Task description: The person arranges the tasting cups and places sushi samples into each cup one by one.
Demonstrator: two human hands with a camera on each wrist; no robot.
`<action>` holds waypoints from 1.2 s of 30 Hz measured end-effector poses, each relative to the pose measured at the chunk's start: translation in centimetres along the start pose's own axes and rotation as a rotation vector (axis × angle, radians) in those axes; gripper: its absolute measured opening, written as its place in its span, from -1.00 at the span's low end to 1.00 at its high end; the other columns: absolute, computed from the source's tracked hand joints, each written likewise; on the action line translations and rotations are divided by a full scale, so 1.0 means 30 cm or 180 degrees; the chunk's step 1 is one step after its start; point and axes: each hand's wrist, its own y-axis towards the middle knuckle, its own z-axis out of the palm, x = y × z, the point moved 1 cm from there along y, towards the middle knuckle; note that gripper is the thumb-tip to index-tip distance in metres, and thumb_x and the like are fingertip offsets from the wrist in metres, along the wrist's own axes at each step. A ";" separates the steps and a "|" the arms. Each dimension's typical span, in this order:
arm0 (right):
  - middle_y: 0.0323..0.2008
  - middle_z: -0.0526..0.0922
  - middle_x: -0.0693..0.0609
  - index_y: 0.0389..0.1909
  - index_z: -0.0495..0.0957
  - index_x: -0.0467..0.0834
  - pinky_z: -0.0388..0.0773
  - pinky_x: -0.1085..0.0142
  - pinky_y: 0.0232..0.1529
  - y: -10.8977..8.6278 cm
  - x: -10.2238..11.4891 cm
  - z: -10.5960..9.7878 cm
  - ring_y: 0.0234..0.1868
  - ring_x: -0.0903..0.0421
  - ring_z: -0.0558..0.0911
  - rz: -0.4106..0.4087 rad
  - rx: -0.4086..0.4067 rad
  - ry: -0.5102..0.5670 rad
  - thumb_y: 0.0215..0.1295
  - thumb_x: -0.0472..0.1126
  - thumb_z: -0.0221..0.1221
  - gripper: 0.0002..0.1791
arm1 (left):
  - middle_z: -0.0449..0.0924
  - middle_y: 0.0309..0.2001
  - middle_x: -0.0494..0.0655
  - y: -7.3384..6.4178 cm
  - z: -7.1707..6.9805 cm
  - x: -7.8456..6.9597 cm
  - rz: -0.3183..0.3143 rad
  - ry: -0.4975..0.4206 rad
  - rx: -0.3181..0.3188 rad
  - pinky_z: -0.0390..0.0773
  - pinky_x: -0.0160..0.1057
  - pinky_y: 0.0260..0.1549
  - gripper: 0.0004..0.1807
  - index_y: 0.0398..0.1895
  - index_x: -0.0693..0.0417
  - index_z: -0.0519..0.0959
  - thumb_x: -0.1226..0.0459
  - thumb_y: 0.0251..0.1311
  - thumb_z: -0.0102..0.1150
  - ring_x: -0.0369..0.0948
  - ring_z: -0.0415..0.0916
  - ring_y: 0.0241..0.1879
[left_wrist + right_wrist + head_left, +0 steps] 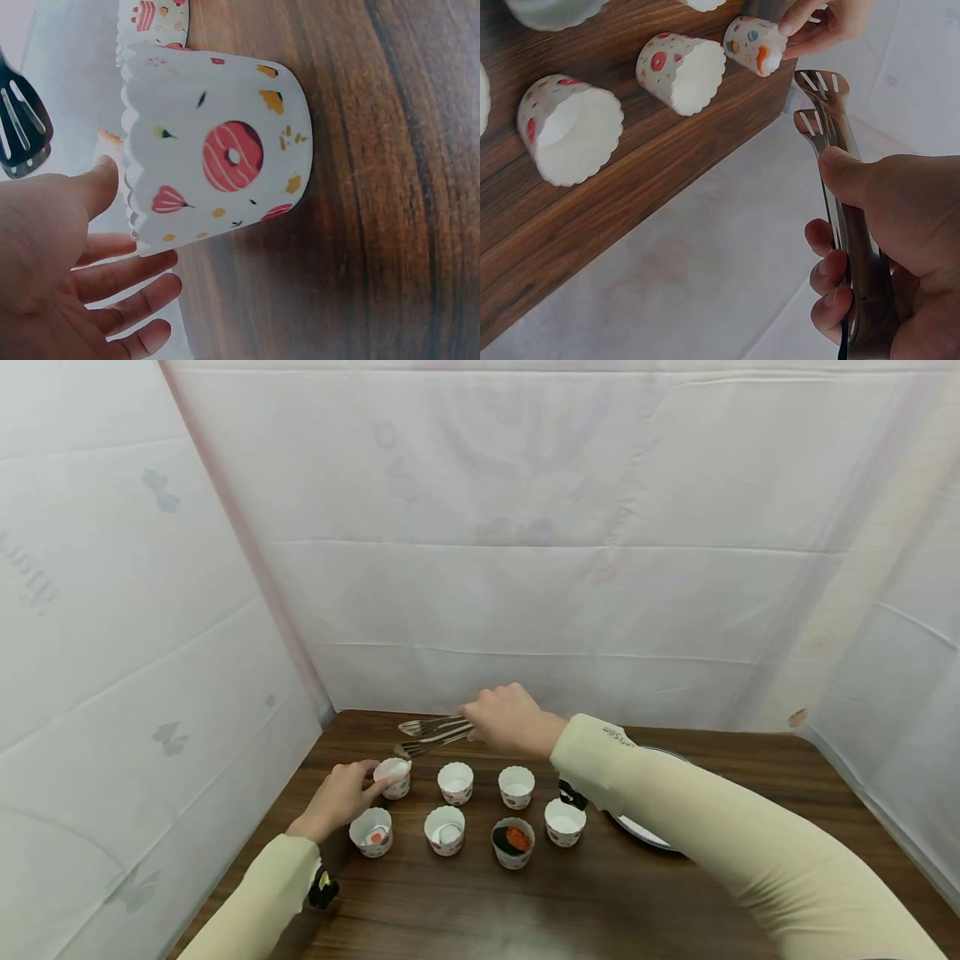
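My right hand (pixel 506 720) grips metal tongs (pixel 438 735) with slotted tips; in the right wrist view the thumb presses one arm and the fingers curl round the other. The tong tips stand a little apart, just beyond the far-left paper cup (pixel 394 783). At that cup, my left hand (pixel 341 793) holds the rim between thumb and fingers. Something white shows inside it. Close to the left wrist camera, a scalloped cup with a doughnut print (pixel 225 150) hides part of the held cup and fingers.
Several paper cups stand in two rows on the wooden table (pixel 450 918). The front-left cup (pixel 372 843) contains a white and orange piece; another cup (pixel 513 857) holds something dark green and orange. A dark-rimmed white plate (pixel 641 831) sits partly under my right sleeve. White cloth (pixel 525 568) hangs behind.
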 end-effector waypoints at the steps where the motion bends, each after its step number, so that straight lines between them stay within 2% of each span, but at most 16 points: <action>1: -0.37 0.70 0.09 0.01 0.70 0.05 0.45 0.26 -0.58 -0.007 -0.008 0.000 -0.47 0.12 0.63 0.0019 -0.0007 0.0014 0.39 0.09 0.31 -0.71 | 0.70 -0.09 0.32 0.000 -0.004 -0.001 0.0031 0.0022 -0.0044 0.65 0.15 -0.15 -0.44 0.19 0.44 0.57 0.09 0.41 0.28 0.17 0.69 -0.16; 6: -0.39 0.69 0.07 -0.05 0.68 0.00 0.46 0.23 -0.61 -0.051 -0.057 0.005 -0.53 0.11 0.58 0.0086 -0.0096 0.0127 0.39 0.05 0.33 -0.74 | 0.63 0.09 0.38 0.012 -0.009 -0.018 0.0285 0.0162 -0.0403 0.54 0.30 0.01 -0.43 0.16 0.43 0.59 0.09 0.34 0.36 0.32 0.57 0.06; 9: -0.35 0.72 0.07 0.05 0.67 -0.01 0.47 0.21 -0.62 -0.080 -0.091 0.013 -0.54 0.11 0.56 0.0147 -0.0153 0.0188 0.38 0.05 0.34 -0.66 | 0.61 0.12 0.36 0.025 -0.006 -0.042 0.0418 0.0206 -0.0538 0.49 0.35 0.02 -0.45 0.16 0.38 0.61 0.10 0.30 0.40 0.34 0.52 0.08; 11: -0.31 0.74 0.06 0.13 0.66 -0.01 0.47 0.20 -0.63 -0.103 -0.117 0.020 -0.54 0.11 0.57 0.0200 -0.0178 0.0206 0.38 0.07 0.33 -0.61 | 0.61 0.13 0.34 0.036 -0.002 -0.060 0.0481 0.0214 -0.0555 0.48 0.36 0.01 -0.44 0.16 0.35 0.62 0.09 0.28 0.41 0.33 0.52 0.07; 14: -0.30 0.74 0.04 0.19 0.64 -0.02 0.46 0.19 -0.64 -0.137 -0.159 0.036 -0.53 0.09 0.58 0.0287 -0.0195 0.0230 0.38 0.07 0.33 -0.56 | 0.63 0.14 0.30 0.052 0.004 -0.088 0.0537 0.0123 -0.0503 0.47 0.33 0.03 -0.42 0.18 0.34 0.61 0.08 0.27 0.42 0.28 0.52 0.06; 17: -0.31 0.73 0.02 0.20 0.64 -0.03 0.44 0.19 -0.66 -0.173 -0.199 0.054 -0.54 0.09 0.57 0.0379 -0.0179 0.0269 0.37 0.06 0.34 -0.55 | 0.68 0.06 0.25 0.069 0.013 -0.117 0.0588 0.0007 -0.0428 0.45 0.31 0.14 -0.42 0.18 0.33 0.61 0.09 0.25 0.44 0.21 0.59 0.03; 19: -0.31 0.74 0.01 0.21 0.64 -0.06 0.42 0.20 -0.67 -0.200 -0.223 0.065 -0.54 0.09 0.58 0.0420 -0.0177 0.0291 0.36 0.04 0.35 -0.53 | 0.73 -0.15 0.17 0.079 0.019 -0.138 0.0621 -0.0042 -0.0344 0.41 0.29 0.22 -0.43 0.19 0.33 0.61 0.11 0.25 0.44 0.12 0.65 -0.14; 20: -0.31 0.74 0.00 0.21 0.64 -0.07 0.42 0.21 -0.67 -0.216 -0.234 0.070 -0.53 0.08 0.59 0.0435 -0.0184 0.0306 0.35 0.04 0.36 -0.53 | 0.71 -0.27 0.13 0.085 0.023 -0.148 0.0650 -0.0058 -0.0314 0.46 0.26 0.18 -0.43 0.18 0.33 0.61 0.12 0.24 0.45 0.08 0.66 -0.22; 22: -0.31 0.75 -0.01 0.21 0.64 -0.09 0.43 0.21 -0.68 -0.248 -0.252 0.080 -0.52 0.07 0.61 0.0455 -0.0209 0.0360 0.34 0.02 0.37 -0.52 | 0.68 -0.37 0.06 0.095 0.031 -0.165 0.0697 -0.0057 -0.0262 0.49 0.22 0.17 -0.44 0.17 0.32 0.62 0.13 0.22 0.47 -0.01 0.64 -0.36; 24: -0.30 0.76 -0.02 0.20 0.64 -0.11 0.44 0.21 -0.69 -0.283 -0.267 0.091 -0.50 0.05 0.64 0.0461 -0.0257 0.0396 0.33 -0.01 0.38 -0.52 | 0.70 -0.35 0.08 0.104 0.038 -0.180 0.0748 -0.0049 -0.0221 0.58 0.17 0.06 -0.44 0.16 0.34 0.63 0.14 0.21 0.48 -0.01 0.65 -0.36; 26: -0.31 0.76 -0.03 0.19 0.64 -0.12 0.44 0.21 -0.69 -0.318 -0.281 0.103 -0.49 0.04 0.65 0.0491 -0.0283 0.0426 0.33 -0.02 0.39 -0.52 | 0.73 -0.16 0.17 0.112 0.047 -0.190 0.0774 -0.0034 -0.0196 0.64 0.12 -0.07 -0.45 0.14 0.35 0.63 0.15 0.20 0.48 0.04 0.69 -0.22; 27: -0.31 0.76 -0.03 0.20 0.64 -0.12 0.43 0.21 -0.69 -0.334 -0.287 0.109 -0.49 0.04 0.65 0.0512 -0.0292 0.0434 0.33 -0.02 0.38 -0.52 | 0.72 -0.06 0.21 0.115 0.050 -0.193 0.0783 -0.0019 -0.0179 0.64 0.11 -0.04 -0.45 0.14 0.36 0.63 0.15 0.21 0.48 0.07 0.70 -0.15; 28: -0.30 0.76 -0.03 0.20 0.64 -0.13 0.43 0.21 -0.69 -0.351 -0.292 0.112 -0.48 0.04 0.65 0.0543 -0.0291 0.0447 0.33 -0.02 0.38 -0.52 | 0.71 0.00 0.24 0.118 0.054 -0.195 0.0785 -0.0003 -0.0164 0.67 0.09 -0.10 -0.45 0.13 0.37 0.64 0.14 0.20 0.48 0.10 0.70 -0.08; 36: -0.25 0.75 -0.04 0.18 0.63 -0.15 0.39 0.24 -0.70 -0.468 -0.330 0.156 -0.47 0.06 0.65 0.0757 -0.0226 0.0601 0.36 -0.05 0.36 -0.56 | 0.71 -0.01 0.26 0.117 0.077 -0.190 0.0709 0.0034 -0.0018 0.68 0.03 -0.13 -0.45 0.08 0.42 0.65 0.14 0.19 0.50 0.07 0.72 -0.10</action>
